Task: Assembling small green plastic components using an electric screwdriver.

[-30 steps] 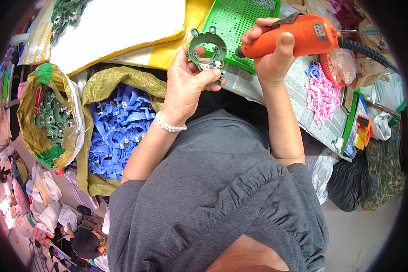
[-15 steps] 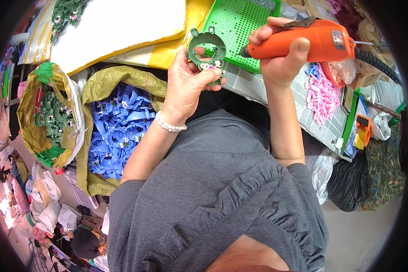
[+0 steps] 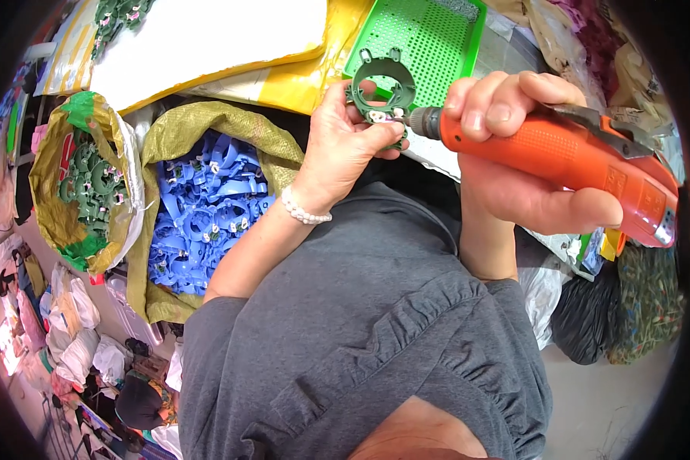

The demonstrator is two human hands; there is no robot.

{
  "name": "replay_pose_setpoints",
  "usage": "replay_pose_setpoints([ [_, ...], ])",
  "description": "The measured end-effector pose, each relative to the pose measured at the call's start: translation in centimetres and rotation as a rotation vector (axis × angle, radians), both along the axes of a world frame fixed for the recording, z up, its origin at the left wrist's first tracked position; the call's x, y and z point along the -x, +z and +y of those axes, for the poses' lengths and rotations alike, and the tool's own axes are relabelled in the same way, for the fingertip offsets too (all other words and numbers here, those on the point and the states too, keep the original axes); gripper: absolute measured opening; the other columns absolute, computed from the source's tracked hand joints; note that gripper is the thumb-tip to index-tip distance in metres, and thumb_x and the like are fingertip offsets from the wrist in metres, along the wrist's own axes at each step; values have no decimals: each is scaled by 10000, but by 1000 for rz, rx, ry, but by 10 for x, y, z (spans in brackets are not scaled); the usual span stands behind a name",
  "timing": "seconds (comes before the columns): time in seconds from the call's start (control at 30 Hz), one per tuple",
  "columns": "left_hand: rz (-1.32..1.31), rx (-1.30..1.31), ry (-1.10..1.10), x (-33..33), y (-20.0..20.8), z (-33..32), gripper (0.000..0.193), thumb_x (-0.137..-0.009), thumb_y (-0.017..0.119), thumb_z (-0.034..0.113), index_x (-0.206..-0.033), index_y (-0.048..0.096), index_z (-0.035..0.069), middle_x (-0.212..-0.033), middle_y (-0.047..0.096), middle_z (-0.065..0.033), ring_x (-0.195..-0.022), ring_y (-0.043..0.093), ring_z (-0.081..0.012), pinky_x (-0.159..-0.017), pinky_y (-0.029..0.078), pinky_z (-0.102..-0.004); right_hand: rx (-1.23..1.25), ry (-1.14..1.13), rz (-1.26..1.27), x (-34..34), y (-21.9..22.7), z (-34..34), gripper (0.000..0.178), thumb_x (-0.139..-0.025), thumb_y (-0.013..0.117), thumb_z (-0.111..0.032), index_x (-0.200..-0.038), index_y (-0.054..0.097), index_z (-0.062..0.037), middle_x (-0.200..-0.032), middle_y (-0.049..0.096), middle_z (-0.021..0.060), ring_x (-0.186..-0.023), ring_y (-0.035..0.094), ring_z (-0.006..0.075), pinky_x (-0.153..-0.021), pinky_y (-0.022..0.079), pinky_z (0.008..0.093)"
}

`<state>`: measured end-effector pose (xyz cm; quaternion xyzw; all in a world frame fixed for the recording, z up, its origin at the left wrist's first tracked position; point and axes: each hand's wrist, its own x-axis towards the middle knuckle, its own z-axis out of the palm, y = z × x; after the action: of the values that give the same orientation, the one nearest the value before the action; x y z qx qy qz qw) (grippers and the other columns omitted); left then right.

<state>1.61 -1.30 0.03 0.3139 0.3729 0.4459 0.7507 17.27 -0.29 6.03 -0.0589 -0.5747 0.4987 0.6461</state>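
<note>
At the far left I had an olive-yellow sack with green plastic parts heaped inside it, and just beside it a second woven sack, its rolled rim around a pile of blue plastic parts. Beyond the two sacks I saw a white sheet lying over yellow-and-white wrapping. Next came the left hand, a beaded bracelet on its wrist; it was closed on a green ring-shaped part, thumb over the lower end, the round hollow standing clear above the grip. Small white and pink bits showed on the part near the thumb. A green perforated tray sat behind the ring. Toward the right I had the right hand gripping an orange power driver, fingers wrapped over its top and thumb along the near side. The driver's nose pointed left, just beside the green part; I could not tell whether its tip touched. Lower right, a black bag stood beside a mottled sack.
</note>
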Motion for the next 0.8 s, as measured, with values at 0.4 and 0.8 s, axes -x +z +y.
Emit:
replay_pose_setpoints([
  [0.4, 6, -18, 6, -2, 0, -2, 451, -726, 606, -57, -1110, 378, 6, -876, 593, -97, -672, 624, -150, -537, 524, -238, 22, 8, 16, 11, -11, 1, 922, -705, 421, -786, -1187, 462, 0, -880, 554, 66, -763, 516, 196, -734, 405, 379],
  [0.8, 26, -37, 130, -13, 3, -7, 378, -720, 607, -82, -1025, 401, 3, -835, 595, -96, -668, 614, -136, -518, 517, -241, 35, -37, -10, 17, -19, -3, 878, -684, 480, -772, -1097, 488, 3, -816, 545, 71, -699, 524, 198, -671, 435, 364],
])
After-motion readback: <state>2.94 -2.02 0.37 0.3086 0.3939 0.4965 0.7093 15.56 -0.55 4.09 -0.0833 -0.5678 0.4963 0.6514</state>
